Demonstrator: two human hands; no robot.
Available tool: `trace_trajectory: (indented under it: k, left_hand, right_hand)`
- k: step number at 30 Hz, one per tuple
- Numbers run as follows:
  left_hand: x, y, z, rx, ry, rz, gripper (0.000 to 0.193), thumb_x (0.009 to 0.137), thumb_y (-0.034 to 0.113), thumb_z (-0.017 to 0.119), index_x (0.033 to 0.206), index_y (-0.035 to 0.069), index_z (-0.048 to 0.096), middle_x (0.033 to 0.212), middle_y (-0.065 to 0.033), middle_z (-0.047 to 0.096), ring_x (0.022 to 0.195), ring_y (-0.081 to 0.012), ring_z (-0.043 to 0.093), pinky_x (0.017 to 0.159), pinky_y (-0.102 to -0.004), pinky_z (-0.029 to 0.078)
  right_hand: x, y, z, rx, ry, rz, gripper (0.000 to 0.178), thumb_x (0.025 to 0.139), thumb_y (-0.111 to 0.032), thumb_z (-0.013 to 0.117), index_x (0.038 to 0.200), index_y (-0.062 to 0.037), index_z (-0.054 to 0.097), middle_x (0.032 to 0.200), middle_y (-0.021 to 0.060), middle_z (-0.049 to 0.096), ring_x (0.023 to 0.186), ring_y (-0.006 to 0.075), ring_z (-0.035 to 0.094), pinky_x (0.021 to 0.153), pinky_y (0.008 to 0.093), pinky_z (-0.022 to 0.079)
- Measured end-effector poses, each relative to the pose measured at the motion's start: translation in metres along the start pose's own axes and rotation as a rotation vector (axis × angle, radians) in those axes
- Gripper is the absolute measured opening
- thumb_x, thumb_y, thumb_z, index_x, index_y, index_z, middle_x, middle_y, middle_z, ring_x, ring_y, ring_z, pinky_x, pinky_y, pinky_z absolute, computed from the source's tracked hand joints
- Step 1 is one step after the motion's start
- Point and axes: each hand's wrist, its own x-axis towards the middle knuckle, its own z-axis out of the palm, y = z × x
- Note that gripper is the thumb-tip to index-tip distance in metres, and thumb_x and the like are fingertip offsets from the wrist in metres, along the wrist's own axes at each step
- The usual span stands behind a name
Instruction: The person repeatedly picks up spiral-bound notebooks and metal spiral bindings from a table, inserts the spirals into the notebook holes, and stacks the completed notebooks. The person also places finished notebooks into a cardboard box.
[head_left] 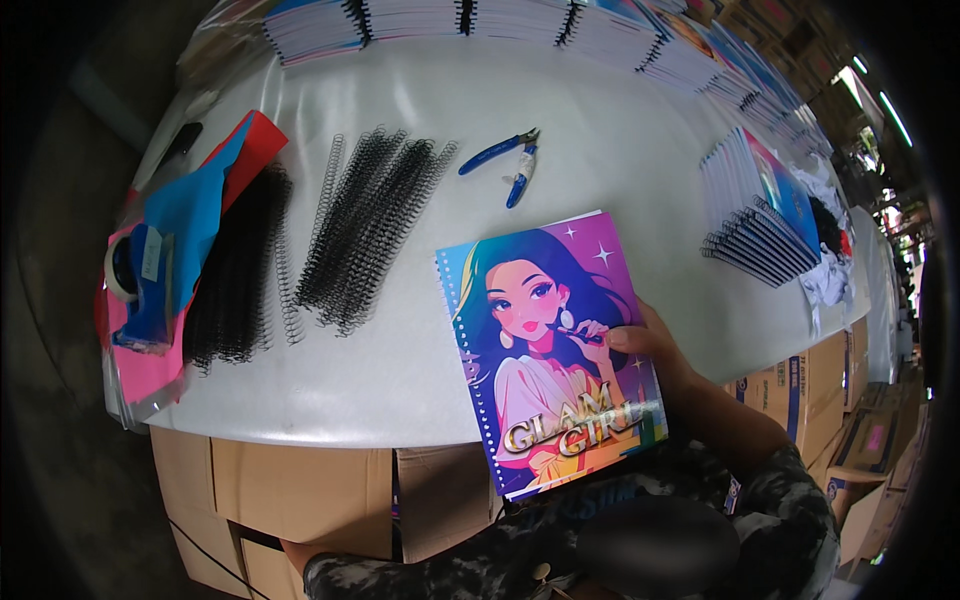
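My right hand [648,338] grips a notebook [545,330] by its right edge, thumb on the cover and the fingers hidden underneath. The colourful cover shows a drawn figure with long dark hair, and a row of punched holes runs down its left side with no coil in them. The notebook is tilted and overhangs the table's near edge. My left arm reaches down to the left beside a cardboard box [300,490]; only a bit of the left hand or wrist [295,553] shows, its fingers hidden. Nearest beyond the notebook lie blue-handled cutting pliers [515,165].
Black spiral coils [365,230] lie in bunches left of centre on the white table [560,110]. Farther left are coloured sheets [205,205] and a blue tape dispenser [150,285]. Bound notebooks [765,225] lie at right; more stacks [510,22] line the back. Cartons [795,395] stand at right.
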Motion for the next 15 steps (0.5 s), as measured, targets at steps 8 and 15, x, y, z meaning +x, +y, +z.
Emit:
trace_trajectory:
  k: [8, 15]
  left_hand:
    - [0.001, 0.009, -0.003, 0.032, 0.002, 0.007, 0.048, 0.079, 0.045, 0.058, 0.089, -0.002, 0.062, 0.079, -0.009, 0.062, 0.072, -0.0174, 0.055, 0.063, -0.0336, 0.044]
    - [0.001, 0.022, -0.006, 0.089, -0.003, 0.031, 0.049, 0.078, 0.045, 0.059, 0.088, -0.002, 0.063, 0.079, -0.0089, 0.062, 0.071, -0.0172, 0.055, 0.063, -0.0336, 0.044]
  right_hand:
    - [-0.003, -0.008, 0.001, -0.12, 0.033, -0.03, 0.073, 0.07, -0.023, 0.063, 0.129, 0.0044, 0.03, 0.114, 0.0158, 0.049, 0.104, 0.02, 0.049, 0.092, 0.0315, 0.038]
    - [-0.004, -0.002, -0.005, 0.012, -0.023, -0.115, 0.064, 0.073, -0.017, 0.064, 0.125, 0.0049, 0.034, 0.109, 0.0135, 0.051, 0.1, 0.0191, 0.05, 0.089, 0.0309, 0.039]
